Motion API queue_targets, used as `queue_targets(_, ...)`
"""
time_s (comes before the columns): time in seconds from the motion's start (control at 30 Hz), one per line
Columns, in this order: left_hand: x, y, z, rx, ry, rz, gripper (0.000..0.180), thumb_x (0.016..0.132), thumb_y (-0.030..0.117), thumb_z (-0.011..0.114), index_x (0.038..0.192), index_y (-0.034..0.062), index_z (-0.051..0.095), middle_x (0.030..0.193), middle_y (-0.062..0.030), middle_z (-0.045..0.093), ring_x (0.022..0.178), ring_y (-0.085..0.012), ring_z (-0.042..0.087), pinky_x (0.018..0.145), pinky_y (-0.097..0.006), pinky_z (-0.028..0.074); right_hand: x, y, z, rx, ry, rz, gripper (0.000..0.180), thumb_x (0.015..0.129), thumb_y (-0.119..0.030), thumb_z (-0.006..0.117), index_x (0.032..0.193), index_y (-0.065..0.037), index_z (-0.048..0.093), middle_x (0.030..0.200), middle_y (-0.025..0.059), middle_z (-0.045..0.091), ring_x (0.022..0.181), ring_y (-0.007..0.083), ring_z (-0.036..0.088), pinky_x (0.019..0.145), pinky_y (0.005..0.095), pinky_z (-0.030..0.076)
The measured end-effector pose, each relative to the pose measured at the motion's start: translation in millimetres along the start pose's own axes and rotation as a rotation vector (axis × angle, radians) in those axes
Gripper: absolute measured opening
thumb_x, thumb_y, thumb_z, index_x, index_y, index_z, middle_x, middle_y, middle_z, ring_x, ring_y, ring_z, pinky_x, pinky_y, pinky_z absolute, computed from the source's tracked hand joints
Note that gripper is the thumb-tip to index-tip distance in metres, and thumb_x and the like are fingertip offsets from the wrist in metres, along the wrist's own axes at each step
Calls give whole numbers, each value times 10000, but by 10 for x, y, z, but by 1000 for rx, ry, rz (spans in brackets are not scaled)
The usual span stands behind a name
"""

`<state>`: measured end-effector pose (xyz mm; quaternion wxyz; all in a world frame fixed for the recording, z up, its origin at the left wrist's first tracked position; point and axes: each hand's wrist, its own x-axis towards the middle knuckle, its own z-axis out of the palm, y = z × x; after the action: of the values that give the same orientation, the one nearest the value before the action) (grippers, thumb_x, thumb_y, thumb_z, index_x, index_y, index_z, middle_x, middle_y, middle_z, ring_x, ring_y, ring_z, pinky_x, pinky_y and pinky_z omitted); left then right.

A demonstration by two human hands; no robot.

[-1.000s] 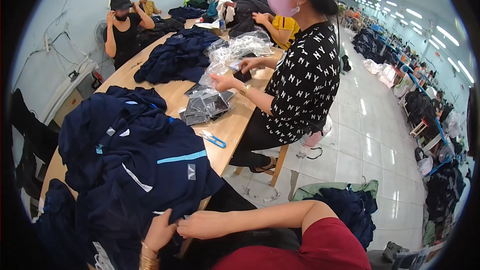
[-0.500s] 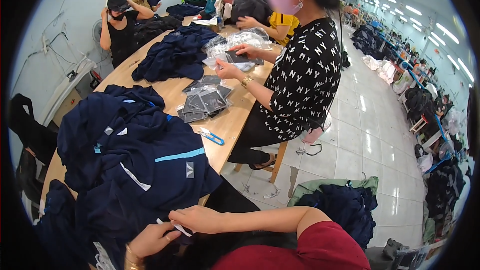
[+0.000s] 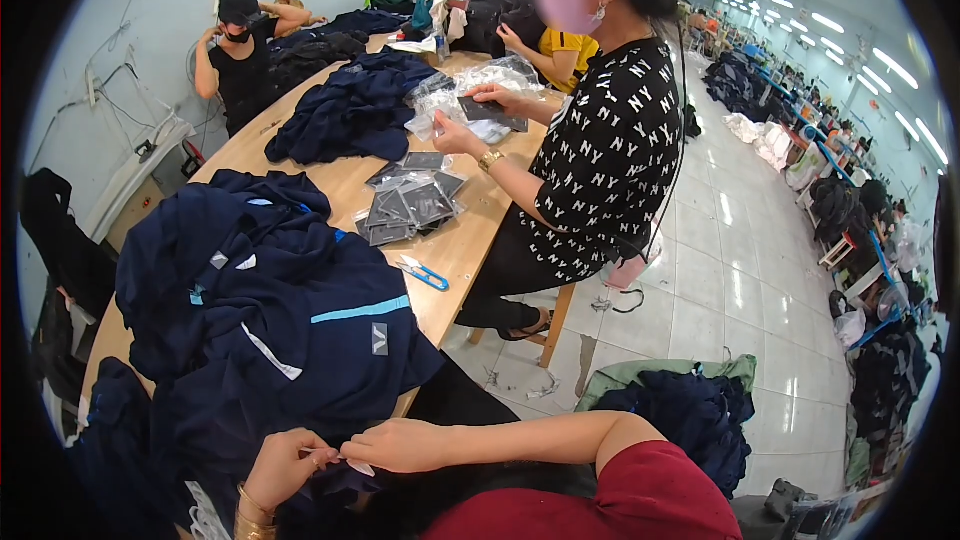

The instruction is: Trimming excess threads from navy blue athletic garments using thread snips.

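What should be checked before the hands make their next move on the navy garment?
1. Left hand on the navy garment: ok.
2. Right hand meets the left over a small pale piece: ok.
3. What the pale piece is: cannot tell.
4. Blue-handled scissors lie apart on the wooden table: ok.
5. Co-worker's hands stay at the far packets: ok.

We saw flat dark packets in clear bags (image 3: 415, 205) piled mid-table, crumpled clear bags (image 3: 470, 90) farther along, and a small white tag (image 3: 358, 466) pinched between our hands.
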<state>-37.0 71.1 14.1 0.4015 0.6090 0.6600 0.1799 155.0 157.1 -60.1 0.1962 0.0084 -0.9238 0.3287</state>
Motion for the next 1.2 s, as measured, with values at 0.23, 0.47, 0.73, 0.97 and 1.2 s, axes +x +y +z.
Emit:
queue_targets(0.23, -129, -27, 536, -887, 68, -251, 204, 927, 120, 430, 945, -45, 549, 816, -177, 650, 613, -213, 648, 530, -272, 541, -20, -41, 15, 35, 242, -66, 129, 821, -109, 510, 904, -37, 441, 799, 92, 506, 724, 272, 581, 589, 342, 466)
queue_targets(0.47, -210, 3, 872, -892, 164, -243, 220, 943, 130, 427, 974, -48, 553, 862, -187, 655, 717, -236, 670, 632, -295, 554, -34, 19, 64, 73, 0, 144, 154, 821, -161, 540, 845, -61, 427, 784, 103, 519, 682, 285, 583, 549, 355, 462)
queue_targets(0.73, -285, -25, 879, -871, 314, -212, 220, 937, 189, 475, 883, 2, 578, 706, -72, 635, 611, -126, 609, 567, -197, 475, -55, -30, -41, -53, 446, 65, 155, 786, -129, 620, 919, -84, 555, 888, 44, 517, 855, 221, 518, 720, 314, 412)
queue_targets(0.97, -300, 32, 887, -834, 267, -197, 229, 927, 177, 498, 860, -20, 594, 649, -52, 604, 558, -106, 560, 541, -205, 446, -124, 81, -1, 86, 207, -126, 110, 759, -88, 618, 847, -69, 555, 898, 42, 517, 814, 215, 505, 705, 317, 403)
queue_targets(1.2, -206, -215, 828, -868, 32, -265, 191, 917, 92, 479, 830, -55, 566, 692, -170, 646, 601, -240, 658, 558, -279, 541, -130, 68, 96, 131, 182, -239, 93, 698, -64, 600, 732, -56, 514, 778, 64, 508, 781, 222, 493, 686, 320, 402)
